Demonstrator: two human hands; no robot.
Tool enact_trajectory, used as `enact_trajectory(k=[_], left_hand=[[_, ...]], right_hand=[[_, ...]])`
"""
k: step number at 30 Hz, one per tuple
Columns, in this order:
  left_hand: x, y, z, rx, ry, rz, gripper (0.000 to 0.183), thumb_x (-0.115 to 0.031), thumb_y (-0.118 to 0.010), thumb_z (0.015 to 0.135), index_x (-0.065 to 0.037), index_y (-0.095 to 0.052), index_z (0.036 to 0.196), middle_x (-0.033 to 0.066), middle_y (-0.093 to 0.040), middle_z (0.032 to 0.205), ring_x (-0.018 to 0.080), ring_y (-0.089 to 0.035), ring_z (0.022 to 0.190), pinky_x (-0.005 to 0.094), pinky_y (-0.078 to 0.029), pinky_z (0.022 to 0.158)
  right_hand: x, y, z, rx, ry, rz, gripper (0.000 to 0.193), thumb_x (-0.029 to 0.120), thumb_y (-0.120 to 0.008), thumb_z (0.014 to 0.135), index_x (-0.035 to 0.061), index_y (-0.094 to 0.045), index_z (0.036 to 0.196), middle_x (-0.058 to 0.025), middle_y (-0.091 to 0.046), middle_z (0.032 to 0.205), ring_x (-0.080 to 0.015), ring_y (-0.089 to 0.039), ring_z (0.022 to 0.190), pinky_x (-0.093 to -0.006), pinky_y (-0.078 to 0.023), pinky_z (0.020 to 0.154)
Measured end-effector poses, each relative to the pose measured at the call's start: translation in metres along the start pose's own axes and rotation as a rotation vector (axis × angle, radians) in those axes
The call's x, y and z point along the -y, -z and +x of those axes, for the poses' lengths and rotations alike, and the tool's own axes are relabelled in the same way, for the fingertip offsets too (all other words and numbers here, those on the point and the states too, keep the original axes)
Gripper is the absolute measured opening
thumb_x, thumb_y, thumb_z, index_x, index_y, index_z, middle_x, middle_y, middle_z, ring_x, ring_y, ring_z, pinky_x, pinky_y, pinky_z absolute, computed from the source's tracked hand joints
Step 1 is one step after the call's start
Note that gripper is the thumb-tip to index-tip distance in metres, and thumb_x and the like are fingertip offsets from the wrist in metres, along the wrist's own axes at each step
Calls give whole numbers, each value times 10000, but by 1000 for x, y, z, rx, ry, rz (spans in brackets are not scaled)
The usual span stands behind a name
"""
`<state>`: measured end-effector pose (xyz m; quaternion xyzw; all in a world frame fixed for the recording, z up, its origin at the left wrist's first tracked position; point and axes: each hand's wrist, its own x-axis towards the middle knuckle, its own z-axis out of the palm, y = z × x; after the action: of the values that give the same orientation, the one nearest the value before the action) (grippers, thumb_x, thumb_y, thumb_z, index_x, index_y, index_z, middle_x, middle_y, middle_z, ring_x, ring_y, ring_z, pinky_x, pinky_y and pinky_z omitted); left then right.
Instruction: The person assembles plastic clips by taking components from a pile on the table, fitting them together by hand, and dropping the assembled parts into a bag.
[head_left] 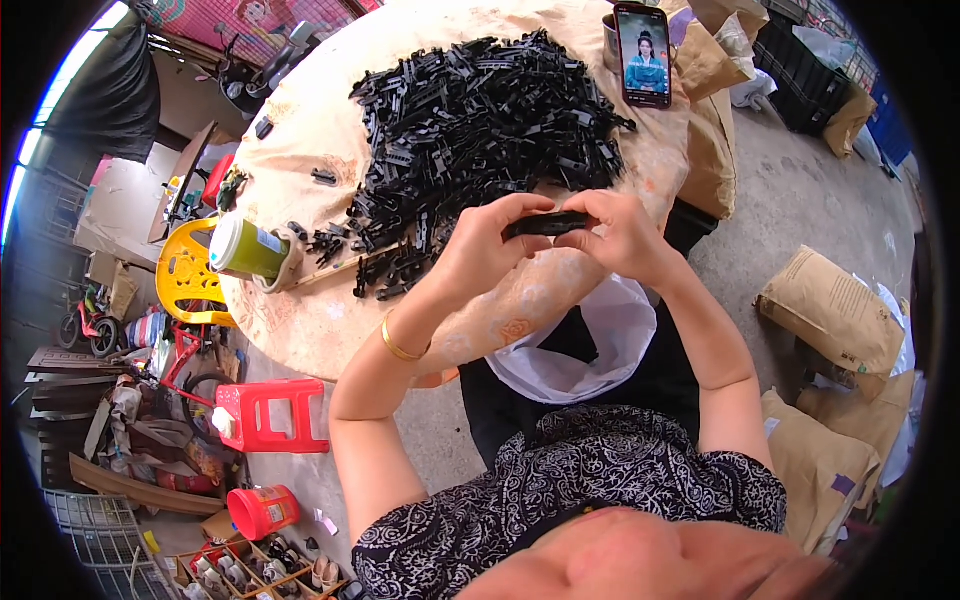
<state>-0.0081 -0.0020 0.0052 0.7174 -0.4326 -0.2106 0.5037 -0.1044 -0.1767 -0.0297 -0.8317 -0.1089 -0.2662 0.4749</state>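
Between my two hands, above the table's near edge, is a slim black plastic part (547, 224). My left hand (492, 243) pinches its left end with thumb and fingers, and my right hand (618, 236) pinches the other end. Just beyond the hands spreads a large heap of similar black plastic parts (480, 130), with a few loose ones at its left side. Below my hands, at my lap, a white plastic bag (520, 372) hangs with its mouth wide; some dark shapes show inside. The held part's finer details are too small to make out.
The round table has a cream patterned cloth (300, 110). A green cup with a white lid (248, 250) stands at its left edge, and a phone (643, 60) at the far right. A red stool (270, 415) is at left; brown paper sacks (832, 315) lie at right.
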Motion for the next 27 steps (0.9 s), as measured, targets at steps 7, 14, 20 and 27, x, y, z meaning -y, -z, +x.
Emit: enact_trajectory(k=[7, 14, 20, 27], left_hand=[[1, -2, 1, 13, 94, 6, 285, -24, -687, 779, 22, -603, 1047, 101, -676, 856, 98, -608, 710, 242, -501, 662], [-6, -6, -1, -26, -41, 187, 218, -21, -679, 794, 18, -627, 1003, 36, -653, 812, 50, -578, 700, 197, -485, 618], [1, -9, 0, -67, 22, 33, 217, -20, -666, 788, 21, -619, 996, 88, -660, 819, 93, -602, 700, 235, -486, 630], [7, -17, -2, -96, 30, 15, 175, 19, -609, 792, 15, -603, 967, 9, -610, 820, 33, -521, 678, 183, -450, 600]], right_hand=[[8, 6, -2, 4, -2, 5, 271, 71, -737, 719, -7, -636, 959, -146, -648, 806, -222, -629, 699, -289, -490, 607], [5, 2, -9, -82, 107, 29, 256, 84, -723, 735, -7, -636, 958, -137, -645, 792, -218, -620, 684, -286, -472, 588], [20, 5, -6, 24, -317, 234, 241, 56, -683, 752, -16, -622, 974, -83, -641, 787, -121, -617, 723, -254, -495, 621], [17, -8, -9, -105, -286, 210, 208, -3, -636, 734, -41, -616, 937, -101, -637, 860, -128, -618, 755, -236, -503, 666]])
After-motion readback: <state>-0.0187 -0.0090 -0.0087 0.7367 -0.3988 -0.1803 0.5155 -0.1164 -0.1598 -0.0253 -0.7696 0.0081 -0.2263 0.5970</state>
